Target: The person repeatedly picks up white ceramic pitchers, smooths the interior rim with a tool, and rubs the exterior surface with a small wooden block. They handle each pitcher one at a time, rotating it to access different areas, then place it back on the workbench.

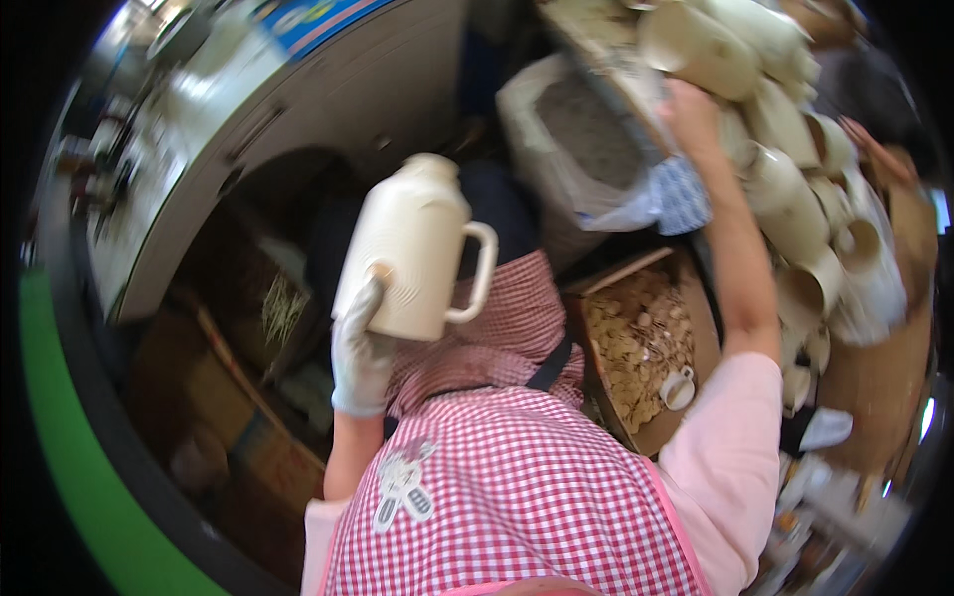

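My left hand [364, 348], in a pale glove, is closed around the lower side of a cream jug [409, 243]. The jug stands nearly upright above my lap, its loop handle facing right and its narrow neck at the top. My right arm stretches up to the far right, and my bare right hand [688, 111] is at a pile of similar cream jugs [785, 199]. It is nearest to a jug [696, 48] lying on its side with its wide mouth towards me. Blur and the overlap with the pile hide the right fingers, so their grip is unclear.
A bin with a pale plastic liner [527, 109] stands ahead, a blue patterned cloth [681, 194] at its corner. Right of my lap, a cardboard box [621, 276] holds many small tan pieces and a white ring-shaped part [678, 387]. A white-topped cabinet [214, 129] is at left.
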`<state>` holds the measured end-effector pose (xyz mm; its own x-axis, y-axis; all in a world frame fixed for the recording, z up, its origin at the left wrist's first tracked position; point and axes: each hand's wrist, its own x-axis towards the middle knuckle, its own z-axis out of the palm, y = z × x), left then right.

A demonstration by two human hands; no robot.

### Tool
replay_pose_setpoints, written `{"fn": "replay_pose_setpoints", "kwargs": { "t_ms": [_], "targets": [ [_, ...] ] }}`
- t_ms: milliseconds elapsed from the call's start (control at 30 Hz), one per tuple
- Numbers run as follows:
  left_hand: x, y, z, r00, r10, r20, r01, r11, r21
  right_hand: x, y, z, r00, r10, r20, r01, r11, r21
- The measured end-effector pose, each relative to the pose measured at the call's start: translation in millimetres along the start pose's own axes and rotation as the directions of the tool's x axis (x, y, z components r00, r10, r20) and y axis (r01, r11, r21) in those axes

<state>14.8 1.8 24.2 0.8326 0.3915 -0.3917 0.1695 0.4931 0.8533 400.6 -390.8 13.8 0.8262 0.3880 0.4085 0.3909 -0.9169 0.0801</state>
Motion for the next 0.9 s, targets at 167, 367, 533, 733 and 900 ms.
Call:
{"fn": "replay_pose_setpoints", "kwargs": {
  "t_ms": [167,367,533,733,900],
  "targets": [
    [-8,10,-6,0.983,-0.156,0.092,0.179,0.924,-0.339,-35,-130,-92,0.748,0.032,0.663,-0.662,-0.027,0.749],
    [-18,19,-1,0.983,0.031,0.181,0.018,0.964,-0.265,-125,-279,-138,0.601,-0.513,0.613,-0.674,0.088,0.734],
    [-19,25,-1,0.988,-0.066,0.142,0.096,0.972,-0.216,-136,-314,-132,0.852,-0.461,0.249,-0.061,0.386,0.92],
    [-19,25,-5,0.984,-0.136,0.111,0.158,0.963,-0.22,-136,-313,-138,0.832,-0.495,0.25,0.016,0.473,0.881],
    [-18,24,-5,0.985,-0.145,0.093,0.162,0.964,-0.213,-142,-318,-145,0.825,-0.49,0.283,0.065,0.579,0.813]
  ]
}}
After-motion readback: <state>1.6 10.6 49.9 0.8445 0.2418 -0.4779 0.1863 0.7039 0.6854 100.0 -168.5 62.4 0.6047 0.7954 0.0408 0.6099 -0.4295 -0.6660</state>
